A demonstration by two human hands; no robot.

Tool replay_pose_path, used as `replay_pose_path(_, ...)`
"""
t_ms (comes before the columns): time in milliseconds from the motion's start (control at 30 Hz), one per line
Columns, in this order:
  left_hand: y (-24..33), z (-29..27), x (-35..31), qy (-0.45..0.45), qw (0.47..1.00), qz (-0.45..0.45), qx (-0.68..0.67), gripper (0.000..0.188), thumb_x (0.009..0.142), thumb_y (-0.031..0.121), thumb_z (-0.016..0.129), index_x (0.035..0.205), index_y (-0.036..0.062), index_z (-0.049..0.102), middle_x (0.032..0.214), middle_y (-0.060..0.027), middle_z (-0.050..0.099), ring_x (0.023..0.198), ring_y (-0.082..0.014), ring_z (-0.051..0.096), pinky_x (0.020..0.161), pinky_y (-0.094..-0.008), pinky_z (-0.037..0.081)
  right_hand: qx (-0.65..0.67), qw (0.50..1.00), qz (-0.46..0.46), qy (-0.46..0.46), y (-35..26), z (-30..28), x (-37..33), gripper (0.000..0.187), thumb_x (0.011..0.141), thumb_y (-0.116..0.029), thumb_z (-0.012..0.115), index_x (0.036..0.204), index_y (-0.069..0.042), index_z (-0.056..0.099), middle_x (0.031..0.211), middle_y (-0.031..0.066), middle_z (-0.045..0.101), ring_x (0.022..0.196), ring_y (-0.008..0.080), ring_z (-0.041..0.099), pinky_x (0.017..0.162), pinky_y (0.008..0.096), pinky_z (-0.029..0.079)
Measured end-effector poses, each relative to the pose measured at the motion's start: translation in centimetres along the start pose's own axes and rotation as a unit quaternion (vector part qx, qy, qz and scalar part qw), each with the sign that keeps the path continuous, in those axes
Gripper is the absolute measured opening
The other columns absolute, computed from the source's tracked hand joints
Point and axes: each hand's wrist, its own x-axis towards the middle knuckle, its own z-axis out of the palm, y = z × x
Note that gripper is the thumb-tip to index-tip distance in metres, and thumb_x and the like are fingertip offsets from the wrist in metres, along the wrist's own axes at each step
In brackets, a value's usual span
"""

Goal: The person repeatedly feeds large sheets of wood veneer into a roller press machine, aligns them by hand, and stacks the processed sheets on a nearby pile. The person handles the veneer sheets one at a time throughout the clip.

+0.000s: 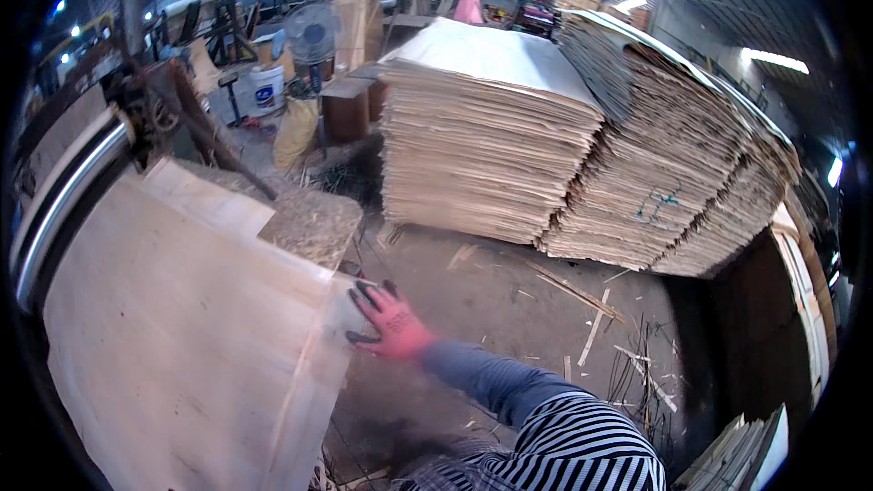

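Head view. The sheet (pixel 182 336) lies to my left, broad, thin and pale, pinkish tan with light wood grain, a few small dark specks and a paler band along its right side. A narrower piece shows at its far edge. Its left edge reaches a shiny metal roller (pixel 73 200); I cannot tell whether it runs beneath.

My right hand (pixel 397 325), in a red glove with dark fingertips, is at the sheet's right edge. Fingers spread, thumb set apart toward me, tips over the border; I cannot tell how firmly they press. My left hand is out of frame; its fingers I cannot tell.

Surface: a brown, rough-topped board (pixel 314 223) stands just beyond the sheet. Below, the grey-brown floor (pixel 482 309) is littered with wood strips (pixel 596 323) and splinters.

Room: a large shed. Ahead, a tall stack (pixel 482 155) of thin sheets, white on top; darker stacks (pixel 673 155) adjoin it rightward. Farther off: fan (pixel 312 35), white bucket (pixel 268 89), yellowish sack (pixel 297 132). Ceiling lights (pixel 773 61) are lit.
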Motion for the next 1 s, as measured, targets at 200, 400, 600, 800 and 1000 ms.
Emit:
replay_pose_path(200,17.1,-7.6,14.5,0.027,0.910,-0.057,-0.410,0.046,0.086,0.024,0.053,0.120,-0.0045,0.041,0.121,-0.0222,0.044,0.114,-0.0317,0.041,0.098,-0.0378,0.034,-0.056,0.987,0.129,0.079,14.2,-7.6,-4.2,0.077,0.070,-0.048,0.061,0.125,0.000,0.035,0.129,0.0211,0.032,0.121,0.0328,0.029,0.102,0.0470,0.017)
replay_pose_path(400,38.1,-8.4,23.7,-0.057,0.756,-0.048,-0.650,0.049,0.087,0.014,0.048,0.130,0.0023,0.030,0.129,-0.0157,0.037,0.115,-0.0262,0.041,0.096,-0.0351,0.033,-0.095,0.971,0.203,0.082,27.3,-13.6,-8.3,0.082,0.065,-0.045,0.066,0.124,0.002,0.035,0.127,0.0222,0.032,0.121,0.0351,0.028,0.102,0.0470,0.018)
replay_pose_path(600,56.2,-14.0,33.0,-0.069,0.771,0.193,-0.603,0.065,0.074,0.008,0.059,0.131,0.0053,0.027,0.128,-0.0185,0.036,0.118,-0.0340,0.036,0.098,-0.0383,0.031,-0.130,0.952,0.249,0.124,39.2,-18.7,-8.7,0.093,0.061,-0.040,0.069,0.133,-0.004,0.022,0.134,0.0180,0.027,0.121,0.0353,0.027,0.101,0.0495,0.017)
replay_pose_path(800,67.1,-10.7,41.9,-0.059,0.742,0.242,-0.623,0.069,0.073,0.010,0.061,0.132,0.0070,0.026,0.130,-0.0181,0.034,0.119,-0.0345,0.035,0.098,-0.0382,0.031,-0.133,0.945,0.247,0.166,48.0,-20.5,-1.4,0.089,0.063,-0.036,0.069,0.132,-0.002,0.024,0.134,0.0200,0.027,0.121,0.0362,0.027,0.101,0.0471,0.019)
replay_pose_path(1000,76.0,-1.0,55.0,0.031,0.777,0.223,-0.588,0.063,0.075,0.007,0.058,0.131,0.0060,0.029,0.133,-0.0152,0.033,0.122,-0.0305,0.032,0.101,-0.0362,0.028,-0.179,0.898,0.282,0.287,60.5,-24.3,7.6,0.078,0.072,-0.038,0.063,0.128,0.002,0.029,0.127,0.0268,0.033,0.115,0.0413,0.034,0.099,0.0476,0.024)
